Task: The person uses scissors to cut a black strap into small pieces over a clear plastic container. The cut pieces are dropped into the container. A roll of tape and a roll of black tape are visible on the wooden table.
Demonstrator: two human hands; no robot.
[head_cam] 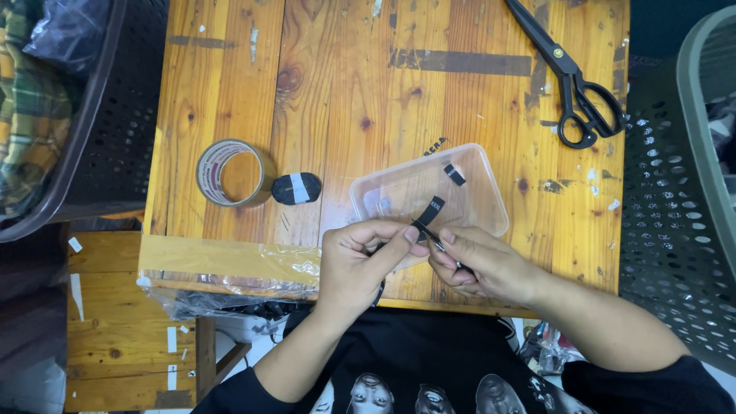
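My left hand (360,257) pinches one end of a narrow black label strip (431,210) between thumb and forefinger. My right hand (483,264) meets it from the right, gripping a thin dark pointed tool (438,244) whose tip touches the strip. Both hands hover over the near edge of a clear plastic tray (483,201). Another small black label piece (455,175) lies inside the tray.
On the wooden table (345,77) sit a roll of brown tape (232,173), a black oval spool with a white band (297,188), and black scissors (575,80) at the far right. Perforated dark baskets (115,100) flank the table. Clear plastic film (253,268) drapes the near edge.
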